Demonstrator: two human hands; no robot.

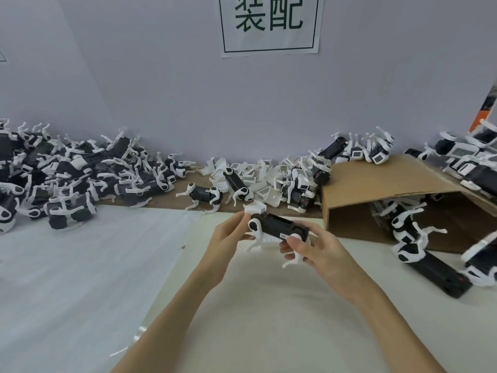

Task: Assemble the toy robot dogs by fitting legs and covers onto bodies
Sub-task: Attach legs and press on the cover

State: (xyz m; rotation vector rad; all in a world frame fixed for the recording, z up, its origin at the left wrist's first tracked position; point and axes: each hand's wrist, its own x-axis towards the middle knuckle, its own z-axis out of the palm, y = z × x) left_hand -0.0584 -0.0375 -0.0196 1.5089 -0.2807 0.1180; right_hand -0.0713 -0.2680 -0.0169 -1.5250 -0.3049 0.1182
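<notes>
Black dog body [277,228] held mid-frame above desk [269,305], long axis running left-right, slightly down to the right. Left hand [228,238] pinching the left end, fingers curled beside white cover [255,208] perched on the upper left corner, not yet seated. Right hand [309,247] gripping the right end, fingers wrapped under by the white legs. Cover nearer left hand; likely pressed down next.

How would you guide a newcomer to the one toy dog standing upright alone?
Start at the wall sign, then drop to the table's back edge. Between the big left pile and the white covers stands a dog, the only one upright on its legs.
</notes>
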